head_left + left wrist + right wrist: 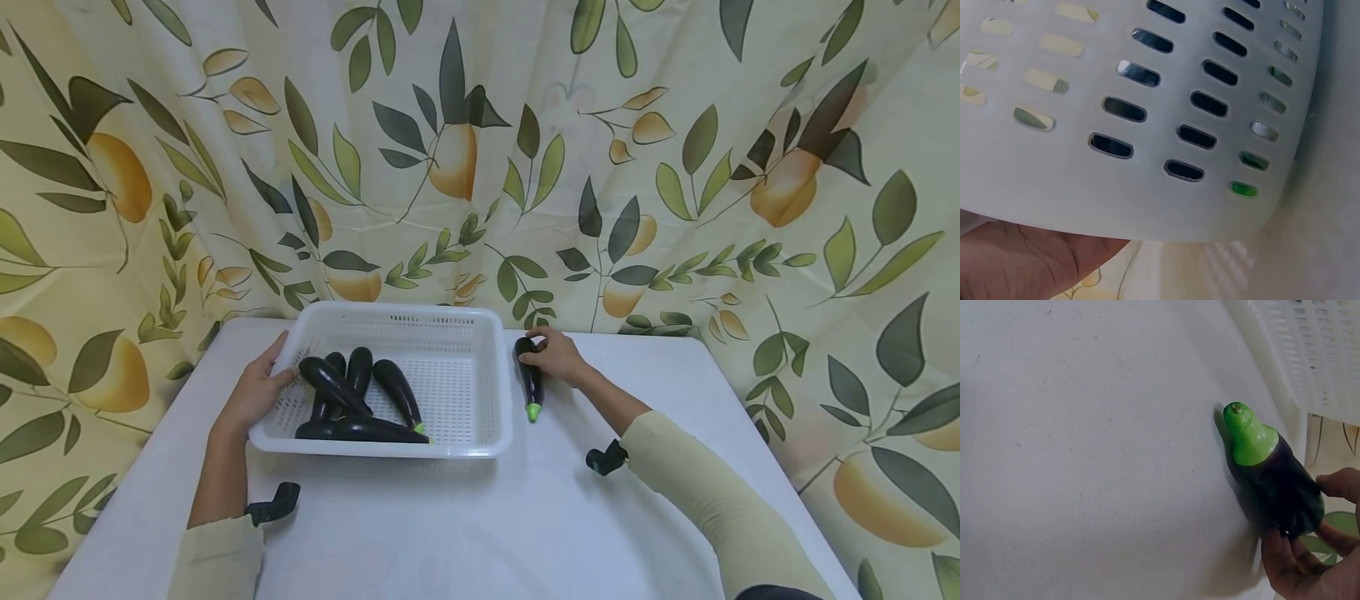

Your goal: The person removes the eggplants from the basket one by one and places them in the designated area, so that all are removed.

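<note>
- Gripping the white basket (468,450) at its 9 o'clock rim in the head view, the left hand (255,390) has its thumb over the edge and its fingers along the outside.
- Five dark eggplants (399,390) lie in the basket, mostly toward 8 o'clock, some crossing one another.
- Just outside the basket's 3 o'clock wall, the right hand (557,356) pinches a single eggplant (532,383), its green tip pointing to 6 o'clock, above or on the white table (450,533).
- Both pale sleeves (705,483) reach in from the lower edge, at 7 and 5 o'clock; a patterned curtain (540,50) hangs at 12.
- Left wrist view: the slotted basket wall fills most of the picture, dark shapes behind its slots, a bright green patch near 4 o'clock. The palm shows at 8 o'clock under the rim; the fingertips are hidden.
- Right wrist view: thumb and fingers clamp the single eggplant's blunt end from 5 o'clock. Its green tip points to 11, with the basket at 1 o'clock.
</note>
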Tool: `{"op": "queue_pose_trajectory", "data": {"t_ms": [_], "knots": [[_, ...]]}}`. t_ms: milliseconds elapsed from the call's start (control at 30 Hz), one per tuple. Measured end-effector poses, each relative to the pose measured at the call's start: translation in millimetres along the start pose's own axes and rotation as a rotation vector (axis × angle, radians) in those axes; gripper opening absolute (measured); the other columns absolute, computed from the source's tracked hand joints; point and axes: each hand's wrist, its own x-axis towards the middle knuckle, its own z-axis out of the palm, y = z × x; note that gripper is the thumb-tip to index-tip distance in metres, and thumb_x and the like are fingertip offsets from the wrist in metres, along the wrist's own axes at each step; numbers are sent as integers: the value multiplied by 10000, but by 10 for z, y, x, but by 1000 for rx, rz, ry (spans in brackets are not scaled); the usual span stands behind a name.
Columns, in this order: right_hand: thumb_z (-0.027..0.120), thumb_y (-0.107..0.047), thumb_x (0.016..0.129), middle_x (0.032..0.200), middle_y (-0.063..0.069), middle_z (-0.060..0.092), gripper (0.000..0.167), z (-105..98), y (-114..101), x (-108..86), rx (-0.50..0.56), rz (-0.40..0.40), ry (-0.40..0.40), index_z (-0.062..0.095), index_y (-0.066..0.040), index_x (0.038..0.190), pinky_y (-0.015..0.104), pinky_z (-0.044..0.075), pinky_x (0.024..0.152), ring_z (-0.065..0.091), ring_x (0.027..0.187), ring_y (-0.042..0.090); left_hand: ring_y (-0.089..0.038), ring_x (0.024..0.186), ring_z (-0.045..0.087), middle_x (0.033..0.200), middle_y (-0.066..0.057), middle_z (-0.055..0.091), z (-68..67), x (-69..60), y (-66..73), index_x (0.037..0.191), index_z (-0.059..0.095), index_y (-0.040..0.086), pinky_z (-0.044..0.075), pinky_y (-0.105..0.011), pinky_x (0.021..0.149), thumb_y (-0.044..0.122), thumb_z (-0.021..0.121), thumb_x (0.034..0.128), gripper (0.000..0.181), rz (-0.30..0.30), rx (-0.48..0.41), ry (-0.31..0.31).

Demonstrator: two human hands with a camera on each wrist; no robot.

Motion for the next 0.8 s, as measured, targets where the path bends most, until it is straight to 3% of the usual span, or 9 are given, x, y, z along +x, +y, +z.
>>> {"op": "queue_pose_trajectory", "data": {"t_ms": [233, 800], "knots": [[743, -174, 964, 1291, 290, 596, 658, 16, -10, 27, -3, -9, -6, 451, 21, 1521, 402, 623, 826, 659, 1044, 356, -590, 1326, 505, 1669, -293, 255, -6, -13, 16, 1696, 104, 140, 539, -630, 955, 125, 443, 1103, 683, 6, -3, 4], [729, -211, 985, 1289, 282, 585, 633, 21, -16, 9, 1, 1, -2, 460, 30, 1505, 397, 624, 822, 645, 1027, 342, -596, 1319, 508, 1672, -301, 240, -9, 8, -15, 1695, 103, 132, 541, -636, 951, 124, 440, 1104, 680, 16, -16, -3]]}}
